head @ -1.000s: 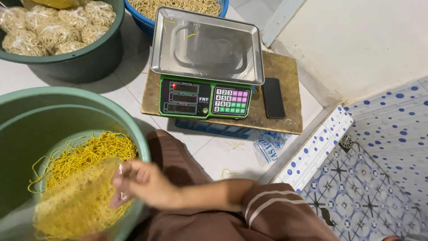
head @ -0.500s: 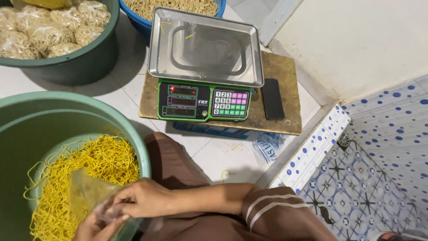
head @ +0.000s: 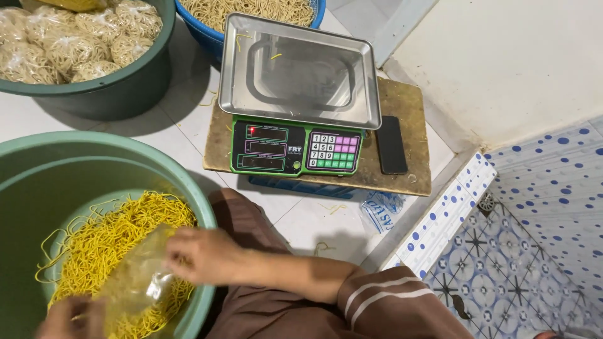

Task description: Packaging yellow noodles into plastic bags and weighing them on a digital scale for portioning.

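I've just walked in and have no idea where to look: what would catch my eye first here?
Bright yellow noodles heaped in a big green basin at lower left, where the right hand and left hand grip a clear plastic bag over the heap. Next, the green weighing scale with its shiny steel tray on a wooden board at centre. At upper left, a dark tub of bagged noodles.

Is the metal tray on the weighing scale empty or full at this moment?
Almost empty. The metal tray of the scale shows bare steel; only a couple of stray yellow noodle strands lie on it.
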